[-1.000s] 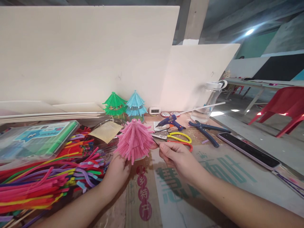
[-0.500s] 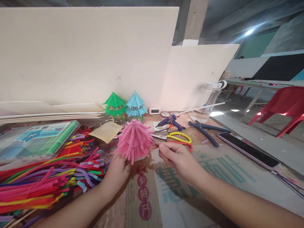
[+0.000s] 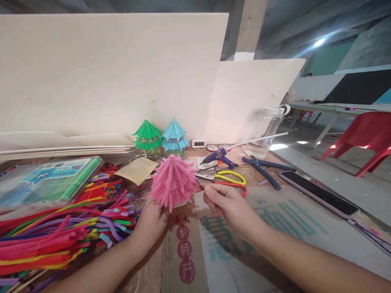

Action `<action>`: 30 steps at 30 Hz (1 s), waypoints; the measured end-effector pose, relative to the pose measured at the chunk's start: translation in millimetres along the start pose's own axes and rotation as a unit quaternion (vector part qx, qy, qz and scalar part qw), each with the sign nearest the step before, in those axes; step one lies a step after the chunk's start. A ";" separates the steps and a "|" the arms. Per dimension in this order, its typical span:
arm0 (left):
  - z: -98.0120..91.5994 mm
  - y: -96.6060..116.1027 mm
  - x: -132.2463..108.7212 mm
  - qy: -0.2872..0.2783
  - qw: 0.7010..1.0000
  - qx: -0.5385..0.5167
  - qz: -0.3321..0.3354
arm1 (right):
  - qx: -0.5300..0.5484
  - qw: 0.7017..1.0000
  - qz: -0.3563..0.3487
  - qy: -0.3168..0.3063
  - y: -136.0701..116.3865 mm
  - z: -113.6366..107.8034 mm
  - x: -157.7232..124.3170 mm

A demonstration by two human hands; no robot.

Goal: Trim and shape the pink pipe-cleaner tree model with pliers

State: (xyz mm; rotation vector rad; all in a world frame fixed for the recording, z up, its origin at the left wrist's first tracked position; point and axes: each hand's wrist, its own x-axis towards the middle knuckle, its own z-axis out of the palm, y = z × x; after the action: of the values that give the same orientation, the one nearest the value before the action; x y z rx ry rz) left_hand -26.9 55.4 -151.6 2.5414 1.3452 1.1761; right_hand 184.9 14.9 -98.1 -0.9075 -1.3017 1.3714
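Observation:
A pink pipe-cleaner tree (image 3: 174,181) with layered, drooping branches stands upright in front of me. My left hand (image 3: 154,213) holds it low on its left side, the fingers mostly hidden behind the branches. Close by its right edge, my right hand (image 3: 224,200) is closed in a pinch. A thin dark tip shows at those fingertips, too small to name. Behind the pink tree stand a green tree (image 3: 147,134) and a light blue tree (image 3: 174,134) of the same make.
Bundled pipe cleaners (image 3: 45,240) and a plastic case (image 3: 51,181) lie at left. Beyond my right hand are scissors (image 3: 230,177), a glue gun (image 3: 218,158), pliers (image 3: 265,169) and a water bottle (image 3: 265,132). A phone (image 3: 319,193) rests at right. White boards (image 3: 113,73) stand behind.
The view has shifted very slightly. Both hands and the pink tree keep nearly the same place and grip.

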 end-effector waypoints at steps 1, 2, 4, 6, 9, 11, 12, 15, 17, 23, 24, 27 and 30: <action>-0.5 1.1 0.2 0.000 1.000 0.002 0.003 | 0.000 1.000 0.001 0.000 -0.2 0.1 0.0; -1.2 2.4 0.6 -0.002 1.000 0.003 0.006 | -0.002 1.000 0.002 0.000 -0.4 0.1 0.0; -3.0 4.9 1.4 -0.007 1.000 0.003 0.009 | -0.007 1.000 0.000 0.000 -0.2 -0.2 0.2; -4.7 6.7 2.4 -0.009 1.000 0.000 0.014 | -0.009 1.000 -0.004 -0.001 0.5 -0.7 0.4; -5.9 6.9 3.1 -0.011 1.000 -0.001 0.021 | -0.008 1.000 -0.006 -0.001 2.0 -1.2 0.5; -5.6 5.9 2.9 -0.012 1.000 -0.002 0.024 | -0.007 1.000 -0.006 -0.002 2.6 -1.1 0.5; -5.2 5.4 2.7 -0.011 1.000 -0.002 0.024 | -0.006 1.000 -0.007 -0.003 2.7 -1.0 0.5; -3.8 3.8 1.9 -0.007 1.000 -0.002 0.020 | 0.002 1.000 -0.006 0.001 1.7 -0.2 0.1; -3.4 2.9 1.3 -0.010 1.000 -0.001 0.015 | 0.007 1.000 -0.002 0.006 0.8 0.3 -0.3; -4.4 1.9 0.9 -0.023 1.000 0.006 0.004 | -0.003 1.000 -0.008 0.000 1.4 0.5 -0.1; -4.4 2.0 1.0 -0.024 1.000 0.005 0.006 | -0.005 1.000 -0.008 -0.002 1.8 0.3 0.1; -4.0 2.8 1.1 -0.019 1.000 0.004 0.006 | -0.010 1.000 -0.010 -0.004 2.8 -0.7 0.5; -3.8 3.6 1.5 -0.010 1.000 0.005 0.001 | -0.013 1.000 -0.009 -0.004 3.4 -0.9 0.1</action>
State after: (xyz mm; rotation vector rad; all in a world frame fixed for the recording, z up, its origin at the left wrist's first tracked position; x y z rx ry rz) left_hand -26.3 53.1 -146.6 2.5546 1.3488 1.1429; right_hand 185.2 15.6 -101.5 -0.9065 -1.3322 1.3483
